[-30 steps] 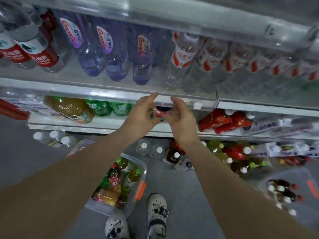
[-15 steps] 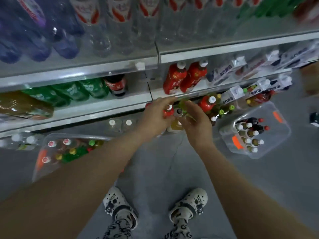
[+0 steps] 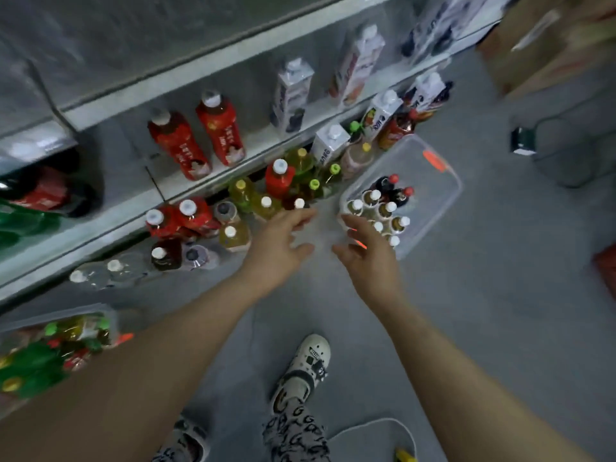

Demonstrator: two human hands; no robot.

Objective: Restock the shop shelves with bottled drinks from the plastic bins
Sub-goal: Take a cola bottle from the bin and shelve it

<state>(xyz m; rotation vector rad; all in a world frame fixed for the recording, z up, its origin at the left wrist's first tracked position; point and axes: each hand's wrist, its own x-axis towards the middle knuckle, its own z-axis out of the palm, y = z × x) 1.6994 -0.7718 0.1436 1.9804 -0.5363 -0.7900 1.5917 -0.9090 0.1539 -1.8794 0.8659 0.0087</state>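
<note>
Both my hands are empty, fingers loose and spread. My left hand [image 3: 283, 238] hangs over the floor just beside the loose bottles [image 3: 240, 195] that stand at the foot of the shelf [image 3: 196, 185]. My right hand [image 3: 370, 251] is over the near corner of the bin [image 3: 448, 201]; whether it touches the rim I cannot tell. The stock I am after, the capped bottles [image 3: 386, 208], stands upright and packed tight at the near end of that bin, and the far end is bare.

The likeliest slip, I think, is on the left. The floor bottles crowd one another, some tall and narrow, so a sweep of my left fingertips could topple one and set off the rest. The next risk is the pick itself. The bin bottles touch cap to cap, so a grab at one neck may drag or tip its neighbour. With the far end bare, a pull on the near corner could also slide or tilt the light bin.

The picture is smeared by motion, so my aim is a guess until my head settles. A hasty reach could land between caps. A cable [image 3: 383, 423] curls on the floor by my shoe [image 3: 306, 365], and a step back could catch on it. A second bin [image 3: 63, 316] of mixed drinks sits well apart on my left.
</note>
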